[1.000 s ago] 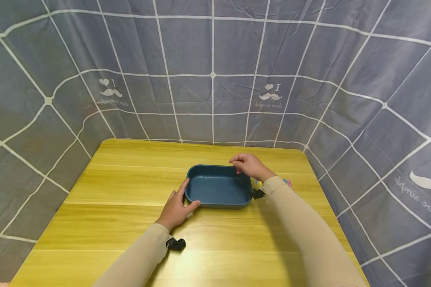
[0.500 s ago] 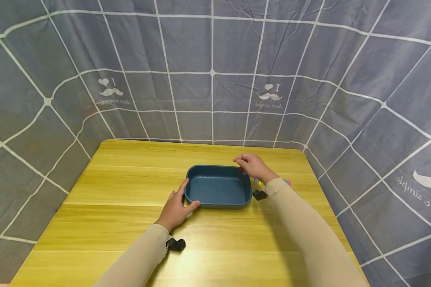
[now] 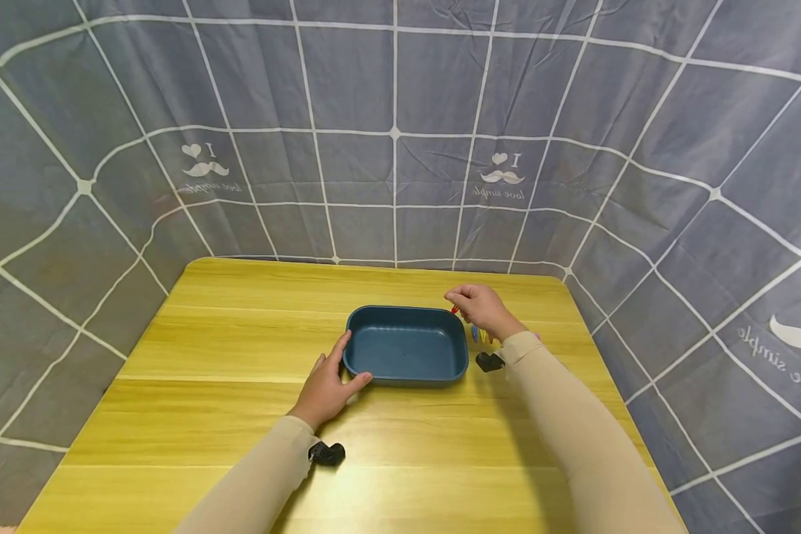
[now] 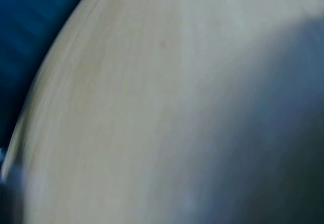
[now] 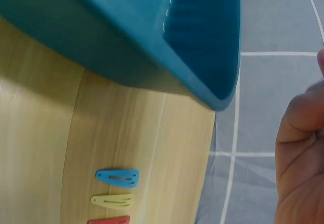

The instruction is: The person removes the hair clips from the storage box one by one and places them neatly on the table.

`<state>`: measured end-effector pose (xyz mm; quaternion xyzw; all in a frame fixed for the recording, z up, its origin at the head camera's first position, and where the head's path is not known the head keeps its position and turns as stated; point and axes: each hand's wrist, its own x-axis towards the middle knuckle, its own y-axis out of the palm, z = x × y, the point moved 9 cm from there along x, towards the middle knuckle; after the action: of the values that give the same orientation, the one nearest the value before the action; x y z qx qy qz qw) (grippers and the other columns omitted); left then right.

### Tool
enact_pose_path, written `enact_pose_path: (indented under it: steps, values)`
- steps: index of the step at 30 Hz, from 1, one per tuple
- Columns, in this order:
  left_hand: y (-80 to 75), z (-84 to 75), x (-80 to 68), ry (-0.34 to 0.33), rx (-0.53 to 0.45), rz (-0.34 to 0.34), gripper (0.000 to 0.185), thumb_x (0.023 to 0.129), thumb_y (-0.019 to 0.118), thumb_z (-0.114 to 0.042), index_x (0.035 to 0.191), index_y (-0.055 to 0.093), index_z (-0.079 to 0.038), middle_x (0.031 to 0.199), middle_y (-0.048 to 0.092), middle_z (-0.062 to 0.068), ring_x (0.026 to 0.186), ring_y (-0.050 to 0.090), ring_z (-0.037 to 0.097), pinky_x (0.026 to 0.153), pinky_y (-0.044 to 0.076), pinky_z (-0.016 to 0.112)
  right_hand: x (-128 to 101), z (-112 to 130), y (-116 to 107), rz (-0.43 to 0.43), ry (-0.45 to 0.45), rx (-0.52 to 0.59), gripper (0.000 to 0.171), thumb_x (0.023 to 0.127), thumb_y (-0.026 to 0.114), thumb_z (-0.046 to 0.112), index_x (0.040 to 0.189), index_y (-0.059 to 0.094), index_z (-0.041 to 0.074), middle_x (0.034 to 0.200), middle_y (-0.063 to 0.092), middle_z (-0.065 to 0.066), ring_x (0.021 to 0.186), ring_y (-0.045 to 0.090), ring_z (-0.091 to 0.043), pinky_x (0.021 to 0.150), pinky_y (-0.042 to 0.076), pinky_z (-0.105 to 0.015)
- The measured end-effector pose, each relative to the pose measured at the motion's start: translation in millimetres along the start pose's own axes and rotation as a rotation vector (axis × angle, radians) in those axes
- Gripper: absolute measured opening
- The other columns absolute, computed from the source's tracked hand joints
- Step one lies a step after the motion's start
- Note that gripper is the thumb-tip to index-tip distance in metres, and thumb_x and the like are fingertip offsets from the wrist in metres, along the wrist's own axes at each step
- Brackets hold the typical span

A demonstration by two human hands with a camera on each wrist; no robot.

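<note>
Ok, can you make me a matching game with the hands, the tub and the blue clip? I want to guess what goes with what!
Things:
1. left hand
2. right hand
3. blue hair clip
4. tub

What goes with them:
A. pinches a small red thing
B. lies next to a yellow clip
C. touches the tub's near left corner
D. sits on the table with nothing inside

Right pairs: 1-C, 2-A, 3-B, 4-D.

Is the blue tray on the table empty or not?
Empty: the head view shows only the bare blue floor of the tray; the hair clips lie outside it on the table.
</note>
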<state>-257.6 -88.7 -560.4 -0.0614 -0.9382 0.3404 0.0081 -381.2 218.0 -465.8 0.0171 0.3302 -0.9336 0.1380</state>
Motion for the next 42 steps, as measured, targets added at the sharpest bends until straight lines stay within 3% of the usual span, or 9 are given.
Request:
enact_pose_path:
  steps: [9,13,16,19,24,28,33,39,42]
  values:
    - [0.0,-1.9,1.1,-0.012,0.001,0.004,0.097,0.093,0.071,-0.064,0.170,0.017,-0.036,0.168,0.039,0.016,0.155,0.021,0.060,0.121,0.028,0.076,1,-17,-13,-0.026,0.069,0.066,0.036,0.111,0.053,0.039,0.126,0.071,0.011,0.092,0.062,-0.013,0.051,0.038,-0.011,0.047,0.038,-0.025]
    - [0.6,-1.4,2.1,-0.013,0.005,0.001,0.097,0.094,0.071,-0.062,0.170,0.016,-0.036,0.169,0.038,0.016,0.155,0.021,0.060,0.121,0.028,0.076,0,-22,-17,-0.024,0.071,0.103,0.036,0.113,0.050,0.033,0.132,0.068,0.009,0.103,0.063,-0.019,0.063,0.051,-0.015,0.057,0.047,-0.028]
    - [1.2,-1.9,2.7,-0.012,0.003,0.000,0.097,0.094,0.072,-0.062,0.170,0.016,-0.037,0.169,0.038,0.016,0.155,0.021,0.060,0.122,0.028,0.075,-1,-25,-20,-0.018,0.067,0.152,0.037,0.113,0.049,0.026,0.140,0.063,0.005,0.117,0.067,-0.021,0.084,0.066,-0.019,0.080,0.060,-0.034]
    - [1.7,-2.0,2.9,-0.015,0.004,0.002,0.098,0.093,0.071,-0.063,0.170,0.016,-0.038,0.169,0.038,0.015,0.155,0.022,0.059,0.122,0.028,0.074,-2,-28,-23,-0.013,0.070,0.247,0.038,0.113,0.050,0.017,0.144,0.059,-0.003,0.135,0.064,-0.027,0.097,0.071,-0.021,0.098,0.062,-0.040]
    - [1.7,-0.8,3.6,-0.018,0.008,0.000,0.098,0.093,0.070,-0.065,0.170,0.016,-0.038,0.169,0.039,0.015,0.155,0.022,0.059,0.121,0.029,0.075,-3,-32,-29,-0.045,0.085,0.343,0.035,0.111,0.049,0.009,0.139,0.059,-0.010,0.143,0.059,-0.032,0.087,0.069,-0.007,0.089,0.063,-0.025]
    - [1.7,-1.5,3.6,-0.014,0.005,0.001,0.097,0.094,0.070,-0.064,0.170,0.015,-0.037,0.169,0.038,0.015,0.155,0.021,0.059,0.122,0.028,0.075,-5,-36,-37,-0.072,0.092,0.331,0.037,0.111,0.048,0.009,0.140,0.060,-0.010,0.141,0.061,-0.030,0.090,0.067,-0.011,0.093,0.062,-0.028]
    - [2.5,-2.0,3.4,-0.017,0.002,0.005,0.098,0.094,0.070,-0.064,0.170,0.015,-0.037,0.169,0.038,0.014,0.155,0.021,0.059,0.122,0.027,0.074,-12,-42,-52,-0.090,0.088,0.197,0.039,0.111,0.050,0.016,0.143,0.063,0.000,0.143,0.064,-0.022,0.124,0.062,-0.032,0.112,0.050,-0.051]
    - [2.4,-3.2,3.2,-0.016,0.003,0.005,0.098,0.093,0.071,-0.064,0.170,0.015,-0.037,0.169,0.037,0.015,0.155,0.021,0.059,0.122,0.027,0.074,-24,-57,-72,-0.162,0.168,0.100,0.040,0.112,0.052,0.024,0.147,0.062,0.008,0.155,0.056,-0.019,0.142,0.050,-0.042,0.090,0.047,-0.049]
    - [1.8,-3.5,3.5,-0.011,0.003,0.000,0.098,0.093,0.071,-0.063,0.170,0.016,-0.036,0.170,0.037,0.015,0.155,0.021,0.060,0.122,0.027,0.074,-29,-66,-83,-0.212,0.211,0.073,0.042,0.112,0.051,0.025,0.150,0.060,0.008,0.157,0.053,-0.020,0.143,0.049,-0.044,0.102,0.050,-0.052]
